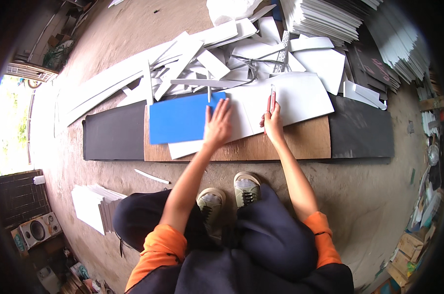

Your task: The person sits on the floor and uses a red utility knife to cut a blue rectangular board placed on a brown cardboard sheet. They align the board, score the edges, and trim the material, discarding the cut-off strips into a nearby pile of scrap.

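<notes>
My left hand (219,128) lies with its fingers spread on the right end of a blue rectangular board (178,119), pressing nothing into its palm. Under that blue piece is a larger white foam sheet (300,98), set at a slant and reaching off to the right. My right hand (273,121) is closed around a slim red utility knife (269,104), its pale tip pointing away from me over the white sheet. Both pieces rest on a brown wooden board (300,139) on the floor in front of my feet.
Black sheets (115,131) stick out on both sides of the wooden board. Beyond it lies a heap of white offcuts (212,63). Tall stacks of white sheets (320,22) stand at the far right. A small white stack (89,206) sits by my left knee, near a loose strip (152,176).
</notes>
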The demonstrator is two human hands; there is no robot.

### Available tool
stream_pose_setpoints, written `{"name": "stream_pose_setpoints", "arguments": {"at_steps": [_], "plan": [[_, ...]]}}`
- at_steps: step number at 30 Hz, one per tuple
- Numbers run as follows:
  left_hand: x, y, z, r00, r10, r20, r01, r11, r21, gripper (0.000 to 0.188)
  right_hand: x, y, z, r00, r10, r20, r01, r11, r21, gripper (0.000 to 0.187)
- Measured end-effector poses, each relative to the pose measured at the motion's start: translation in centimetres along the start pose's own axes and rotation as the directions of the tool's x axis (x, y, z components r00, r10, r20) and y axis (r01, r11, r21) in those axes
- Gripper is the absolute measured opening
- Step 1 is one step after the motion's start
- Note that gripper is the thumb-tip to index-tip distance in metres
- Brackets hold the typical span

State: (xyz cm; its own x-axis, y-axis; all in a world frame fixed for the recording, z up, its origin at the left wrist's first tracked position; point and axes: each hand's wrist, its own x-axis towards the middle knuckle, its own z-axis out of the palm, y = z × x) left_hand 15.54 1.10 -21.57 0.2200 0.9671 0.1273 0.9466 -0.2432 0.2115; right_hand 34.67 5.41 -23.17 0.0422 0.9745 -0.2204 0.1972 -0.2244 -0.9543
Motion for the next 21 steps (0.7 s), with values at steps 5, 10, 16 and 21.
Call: {"name": "stream_pose_setpoints", "arguments": {"at_steps": [5, 10, 16, 21], "plan": [[-0.9, -9.8, -2.8, 0.994, -0.108, -0.014, 0.109, 0.993, 0.048, 0.045, -0.6, -0.9, -0.8, 0.988, 0.030, 0.151, -0.042, 0.996, 0.081, 0.045], [3.0, -7.8, -3.6, 0.991, 0.048, -0.122, -0.045, 0.999, 0.021, 0.036, -0.6, 0.2, -2.4, 0.966, -0.059, 0.251, -0.018, 0.956, 0.293, 0.051], [7.4, -2.8, -0.9, 0.999, 0.008, 0.044, -0.007, 1.000, -0.029, 0.067, -3.3, -2.0, -4.5, 0.991, 0.016, 0.133, -0.063, 0.930, 0.363, 0.027], [8.7, -1.8, -1.5, 0.967, -0.093, 0.239, 0.080, 0.995, 0.062, 0.100, -6.0, -3.4, -6.4, 0.998, 0.057, 0.014, -0.059, 0.978, 0.202, 0.022]]}}
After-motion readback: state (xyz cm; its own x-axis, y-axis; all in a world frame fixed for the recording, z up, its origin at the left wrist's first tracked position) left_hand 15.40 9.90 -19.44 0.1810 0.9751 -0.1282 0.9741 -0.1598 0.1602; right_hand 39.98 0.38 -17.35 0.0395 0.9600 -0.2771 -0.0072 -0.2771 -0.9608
